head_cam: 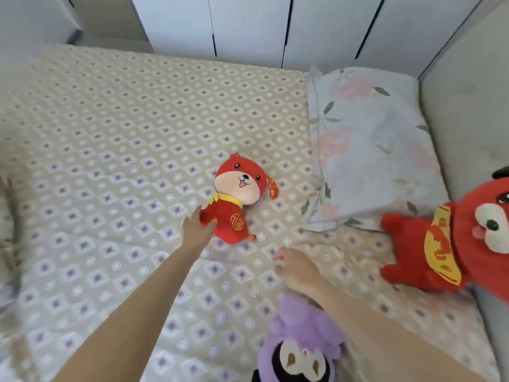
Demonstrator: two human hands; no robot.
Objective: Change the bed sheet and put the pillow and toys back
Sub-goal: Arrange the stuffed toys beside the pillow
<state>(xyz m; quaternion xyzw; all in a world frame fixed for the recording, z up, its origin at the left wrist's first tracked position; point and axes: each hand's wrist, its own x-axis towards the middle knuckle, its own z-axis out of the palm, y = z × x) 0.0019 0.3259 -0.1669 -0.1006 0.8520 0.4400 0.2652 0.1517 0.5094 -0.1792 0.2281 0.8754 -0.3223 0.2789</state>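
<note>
The bed is covered by a beige sheet (110,133) printed with a diamond pattern. The sheet is spread flat, with slight creases near the lower right.

The pillow (366,144), in a pale floral case, is laid at the right end of the bed, against the padded headboard (468,106).

Three toys are seen on the sheet:

- The small red toy (237,205) is laid on its back at mid-bed, face up, just left of the pillow and apart from it.
- The large red toy (440,249) is placed at the right edge, below the pillow, and is leaned against the headboard.
- The purple toy (297,340) is laid at the lower edge of the view, partly cut off by the frame.

The left grip (197,230) is extended to the small red toy. Its fingers are straight and spread, and the toy's lower left side is touched; nothing is clasped. The right grip (296,271) is rested on the sheet between the small red toy and the purple toy. Its fingers are loosely curled and nothing is held. The right forearm is laid across the top of the purple toy.

White cupboard doors (248,23) are seen beyond the far side of the bed.
</note>
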